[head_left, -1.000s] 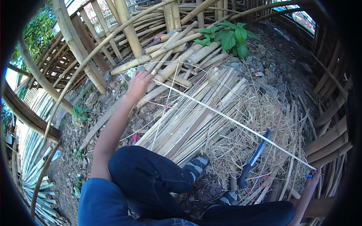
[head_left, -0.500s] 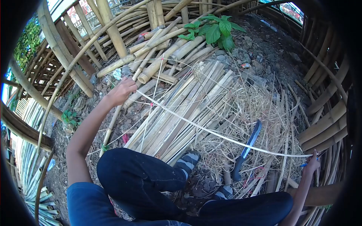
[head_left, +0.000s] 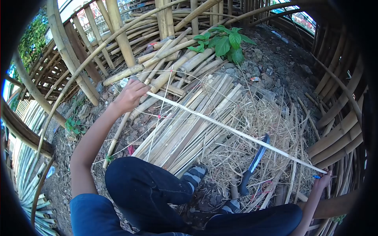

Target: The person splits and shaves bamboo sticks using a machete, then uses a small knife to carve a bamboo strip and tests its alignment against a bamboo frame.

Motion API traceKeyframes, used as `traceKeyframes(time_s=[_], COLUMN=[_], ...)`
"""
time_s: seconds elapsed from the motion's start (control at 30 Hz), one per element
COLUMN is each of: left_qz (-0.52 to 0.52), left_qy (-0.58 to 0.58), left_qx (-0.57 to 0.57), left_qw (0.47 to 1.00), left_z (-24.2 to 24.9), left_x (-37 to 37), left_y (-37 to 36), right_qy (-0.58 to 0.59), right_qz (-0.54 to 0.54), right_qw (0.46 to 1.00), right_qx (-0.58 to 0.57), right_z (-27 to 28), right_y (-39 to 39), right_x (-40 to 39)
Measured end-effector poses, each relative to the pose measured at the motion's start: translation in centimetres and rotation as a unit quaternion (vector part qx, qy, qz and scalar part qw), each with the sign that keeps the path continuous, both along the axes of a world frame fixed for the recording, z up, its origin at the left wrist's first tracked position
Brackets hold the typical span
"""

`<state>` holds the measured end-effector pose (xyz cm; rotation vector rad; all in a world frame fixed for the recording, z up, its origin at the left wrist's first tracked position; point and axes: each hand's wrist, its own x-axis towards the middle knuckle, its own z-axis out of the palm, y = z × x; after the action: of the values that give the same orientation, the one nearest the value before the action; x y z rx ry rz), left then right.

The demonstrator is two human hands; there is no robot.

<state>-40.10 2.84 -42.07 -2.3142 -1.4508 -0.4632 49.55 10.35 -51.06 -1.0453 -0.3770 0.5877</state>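
Note:
A long, pale bamboo strip (head_left: pixel 220 124) stretches almost straight between my two hands. My left hand (head_left: pixel 132 96) is closed around its far-left end. At the right, my right hand (head_left: pixel 324 181) pinches the other end, with a small blue object (head_left: pixel 316 177), perhaps a pen, also in its fingers. Under the strip on the left lies a thin frame of bent bamboo strips (head_left: pixel 165 92) tied with red string. A machete (head_left: pixel 255 162) with a dark handle rests on the shavings, passing below the strip.
Split bamboo slats (head_left: pixel 185 129) lie side by side before my feet. Bamboo shavings (head_left: pixel 271 118) are heaped to their right. Thicker bamboo poles (head_left: pixel 165 76) and a leafy plant (head_left: pixel 226 41) are farther back. Bamboo fencing (head_left: pixel 336 137) closes in the right side.
The strip was bowed downward and is now straighter. My right hand has come slightly lower, and the blue object shows more clearly. My left hand has barely shifted.

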Motion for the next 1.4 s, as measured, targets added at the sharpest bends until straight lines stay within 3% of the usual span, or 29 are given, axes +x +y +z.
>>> traceKeyframes(time_s=[0.07, 0.23, 0.33, 0.4, 0.47, 0.53, 0.67, 0.87, 1.0, 1.07, 1.1, 1.2, 1.27, 1.4], left_qz=[-0.014, 0.122, 0.133, 0.139, 0.039, -0.038, -0.059, -0.128, -0.291, -0.358, -0.365, -0.335, -0.302, -0.106], left_qy=[0.073, 0.069, -0.027, -0.028, -0.148, -0.128, -0.173, -0.116, 0.016, 0.130, 0.130, 0.180, 0.094, -0.063], left_qx=[0.178, 0.352, 0.308, 0.307, 0.242, 0.235, 0.161, 0.086, 0.055, -0.036, -0.032, -0.090, 0.013, 0.168], left_qw=[0.981, 0.926, 0.942, 0.941, 0.958, 0.963, 0.970, 0.981, 0.955, 0.924, 0.921, 0.921, 0.949, 0.978], left_z=[0.7, 2.3, 2.5, 2.7, 1.6, 1.0, -0.8, -1.9, -3.2, -4.9, -5.2, -3.9, -1.4, 4.3], left_x=[1.2, 5.0, 7.3, 9.5, 11.3, 13.8, 16.9, 17.3, 21.1, 24.1, 24.6, 25.2, 24.1, 19.8], left_y=[-0.1, -0.1, 0.5, 0.8, 1.4, 1.3, 1.7, 1.9, -0.1, -0.8, -0.9, -0.3, 1.3, 7.3], right_qy=[0.001, 0.004, 0.057, 0.074, 0.084, 0.071, 0.063, 0.042, 0.028, 0.040, 0.052, 0.077, 0.099, 0.120], right_qz=[-0.070, -0.080, -0.076, -0.078, -0.110, -0.128, -0.134, -0.213, -0.192, -0.190, -0.176, -0.176, -0.156, -0.144], right_qw=[0.997, 0.997, 0.995, 0.994, 0.990, 0.989, 0.988, 0.974, 0.980, 0.980, 0.982, 0.981, 0.983, 0.982], right_qx=[-0.014, -0.001, 0.005, 0.012, 0.018, -0.004, -0.031, -0.063, -0.049, -0.046, -0.034, -0.007, -0.017, -0.028], right_z=[0.7, -0.5, -0.7, -0.2, 0.9, 1.6, 1.4, 1.4, 0.4, 0.9, 0.5, 1.7, 2.2, 1.3], right_y=[-0.5, -0.6, -0.1, -0.4, -0.6, -0.6, -0.2, -1.3, 0.0, 0.1, 0.5, 0.6, 0.0, -0.5], right_x=[-0.8, 0.5, 1.5, 0.1, -2.2, -4.0, -3.6, -3.8, -3.5, -4.4, -4.5, -5.1, -5.1, -3.8])
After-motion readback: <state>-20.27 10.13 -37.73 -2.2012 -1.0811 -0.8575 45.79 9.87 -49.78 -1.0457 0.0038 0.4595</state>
